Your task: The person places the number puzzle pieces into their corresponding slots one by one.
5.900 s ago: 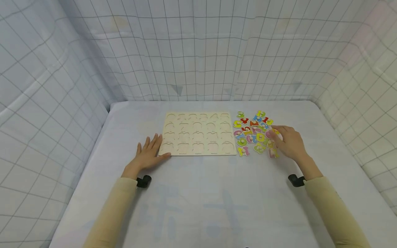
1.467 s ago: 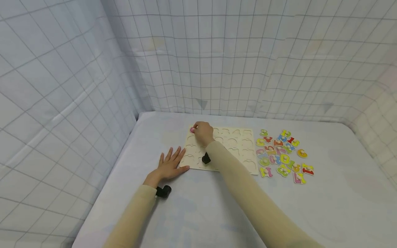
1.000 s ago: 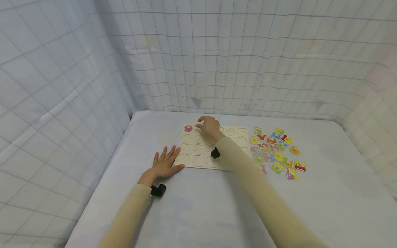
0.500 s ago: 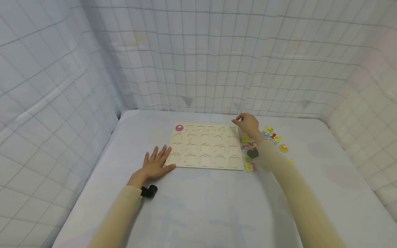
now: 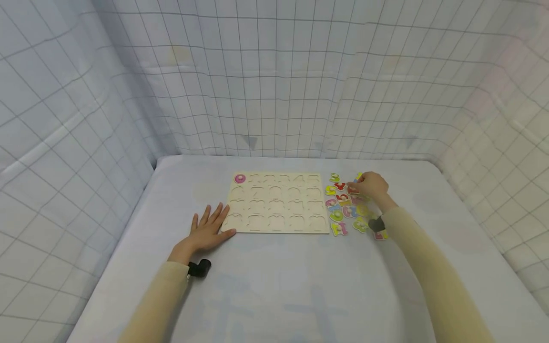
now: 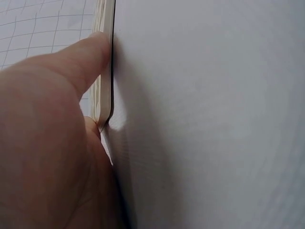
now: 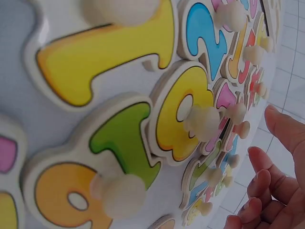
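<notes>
Standing here, I see a pale wooden puzzle board (image 5: 276, 202) lying flat on the white-covered table (image 5: 266, 281), with rows of shallow recesses facing up. A round magenta piece (image 5: 239, 178) sits in the recess at its far left corner. The left hand (image 5: 207, 232) rests palm down beside the board's near left corner, its fingers spread; the forefinger reaches the left edge, and the thumb lies against the near edge. Just right of the board is a loose cluster of colourful number pieces (image 5: 349, 211), some overlapping. The right hand (image 5: 372, 185) hovers at the far part of that cluster, near a red piece (image 5: 353, 190). Its thumb and forefinger are apart with a visible gap, and the other fingers are bent; I cannot tell whether a fingertip touches a piece. Close to the right wrist lie a yellow one (image 7: 114, 52), a yellow zero (image 7: 167, 114), a blue two (image 7: 217, 45) and an orange-and-green piece (image 7: 95, 167), with round wooden knobs on them. Both cream sleeves end at small black wrist cameras (image 5: 201, 268), and gridded white cloth (image 5: 274, 95) hangs behind.
</notes>
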`<state>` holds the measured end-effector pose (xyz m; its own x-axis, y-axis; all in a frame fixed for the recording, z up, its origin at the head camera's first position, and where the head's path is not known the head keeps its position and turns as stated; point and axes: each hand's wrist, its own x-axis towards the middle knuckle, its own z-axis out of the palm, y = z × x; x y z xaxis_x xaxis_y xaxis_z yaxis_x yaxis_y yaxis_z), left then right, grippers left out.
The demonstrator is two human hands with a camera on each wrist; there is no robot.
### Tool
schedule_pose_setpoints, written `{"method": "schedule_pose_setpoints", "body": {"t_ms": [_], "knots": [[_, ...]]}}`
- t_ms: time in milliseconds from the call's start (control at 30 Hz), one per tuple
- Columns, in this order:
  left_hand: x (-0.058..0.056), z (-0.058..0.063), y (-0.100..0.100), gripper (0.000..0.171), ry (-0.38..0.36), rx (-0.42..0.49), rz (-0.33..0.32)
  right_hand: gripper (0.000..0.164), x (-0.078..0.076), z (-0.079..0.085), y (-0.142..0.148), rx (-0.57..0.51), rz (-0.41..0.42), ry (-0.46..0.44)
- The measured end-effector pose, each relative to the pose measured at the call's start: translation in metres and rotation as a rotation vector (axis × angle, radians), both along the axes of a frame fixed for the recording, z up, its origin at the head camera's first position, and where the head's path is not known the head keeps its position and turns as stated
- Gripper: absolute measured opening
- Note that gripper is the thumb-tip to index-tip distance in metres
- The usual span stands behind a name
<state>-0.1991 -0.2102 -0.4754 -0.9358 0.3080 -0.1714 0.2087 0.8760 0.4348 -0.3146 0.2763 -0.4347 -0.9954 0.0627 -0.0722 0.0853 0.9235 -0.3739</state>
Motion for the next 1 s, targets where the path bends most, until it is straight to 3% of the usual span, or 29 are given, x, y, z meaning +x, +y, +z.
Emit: {"method": "schedule_pose_setpoints", "body": {"t_ms": [267,733,1000], "knots": [[-0.001,-0.003,-0.002,0.086,-0.013,-0.006,0.003,0.048,-0.001,-0.010,0.003,0.017,-0.010,-0.086],[-0.003,-0.003,-0.003,0.086,-0.014,0.003,0.005,0.042,0.003,-0.010,-0.003,0.041,-0.047,-0.043],[-0.002,-0.004,-0.004,0.087,-0.012,0.014,0.000,0.038,0.004,-0.003,-0.005,0.041,-0.001,0.014]]}}
